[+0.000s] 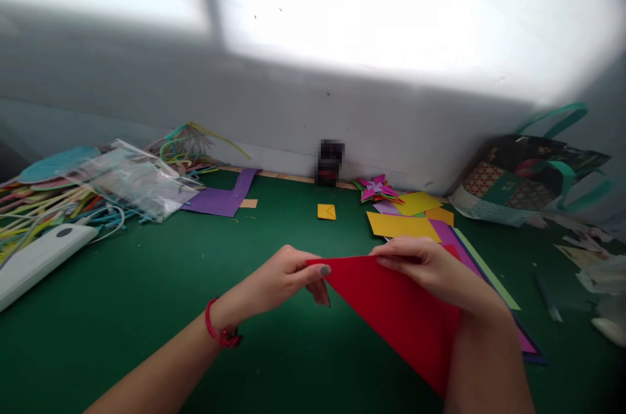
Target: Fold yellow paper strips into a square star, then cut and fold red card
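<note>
A red sheet of paper (391,310), folded to a triangular shape, is held up above the green table between my two hands. My left hand (298,276) pinches its left corner between thumb and fingers. Along the top edge, my right hand (415,261) grips the paper with thumb and fingers pressed together. The right forearm covers part of the sheet's right side. Behind the paper, a small yellow envelope-like folded piece (327,212) lies on the table.
Yellow paper (401,225) and purple sheets (450,231) lie to the right, beside pink folded stars (375,187). At far right stands a patterned bag (508,182). Colourful strips, a clear plastic bag (147,179), purple paper (220,200) and a white device (46,261) occupy the left.
</note>
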### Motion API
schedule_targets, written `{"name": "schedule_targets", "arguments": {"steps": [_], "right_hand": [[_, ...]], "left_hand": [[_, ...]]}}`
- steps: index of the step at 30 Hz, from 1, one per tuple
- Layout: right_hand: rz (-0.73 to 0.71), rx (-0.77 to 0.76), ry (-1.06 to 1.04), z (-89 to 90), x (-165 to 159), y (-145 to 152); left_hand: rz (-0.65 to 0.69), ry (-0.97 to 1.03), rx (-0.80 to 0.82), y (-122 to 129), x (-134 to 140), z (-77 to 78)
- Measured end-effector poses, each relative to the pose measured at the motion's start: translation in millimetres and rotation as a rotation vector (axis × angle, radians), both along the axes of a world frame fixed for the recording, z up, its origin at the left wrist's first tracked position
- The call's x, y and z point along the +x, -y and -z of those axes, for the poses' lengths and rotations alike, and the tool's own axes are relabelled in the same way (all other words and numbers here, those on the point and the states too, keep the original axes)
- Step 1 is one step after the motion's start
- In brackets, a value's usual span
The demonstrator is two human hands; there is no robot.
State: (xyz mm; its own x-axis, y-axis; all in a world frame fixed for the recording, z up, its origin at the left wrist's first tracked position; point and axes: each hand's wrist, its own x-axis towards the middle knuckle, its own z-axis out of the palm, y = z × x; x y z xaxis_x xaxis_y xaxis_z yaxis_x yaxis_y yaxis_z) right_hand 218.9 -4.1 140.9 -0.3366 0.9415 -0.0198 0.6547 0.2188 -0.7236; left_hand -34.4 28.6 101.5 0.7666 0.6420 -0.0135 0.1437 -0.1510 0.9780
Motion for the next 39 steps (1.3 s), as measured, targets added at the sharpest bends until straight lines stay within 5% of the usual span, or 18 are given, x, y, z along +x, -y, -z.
{"name": "schedule_targets", "arguments": {"steps": [15,25,35,39], "right_hand": [[-0.021,0.005,0.06,1.5,-0.2,-1.2],[-0.072,0.007,0.129,-3.0,-2.9,3.6],[-0.068,0.006,0.113,-1.8,-6.0,4.0],[-0.055,0.015,0.124,-1.6,-5.8,3.9]], "left_hand": [[-0.066,-0.14,0.132,1.4,-1.0,-1.5],[0.002,-0.139,0.107,2.3,0.1,4.2],[-0.021,-0.157,0.334,0.5,-1.5,11.9],[-0.036,-0.166,0.306,2.3,-0.8,10.1]]}}
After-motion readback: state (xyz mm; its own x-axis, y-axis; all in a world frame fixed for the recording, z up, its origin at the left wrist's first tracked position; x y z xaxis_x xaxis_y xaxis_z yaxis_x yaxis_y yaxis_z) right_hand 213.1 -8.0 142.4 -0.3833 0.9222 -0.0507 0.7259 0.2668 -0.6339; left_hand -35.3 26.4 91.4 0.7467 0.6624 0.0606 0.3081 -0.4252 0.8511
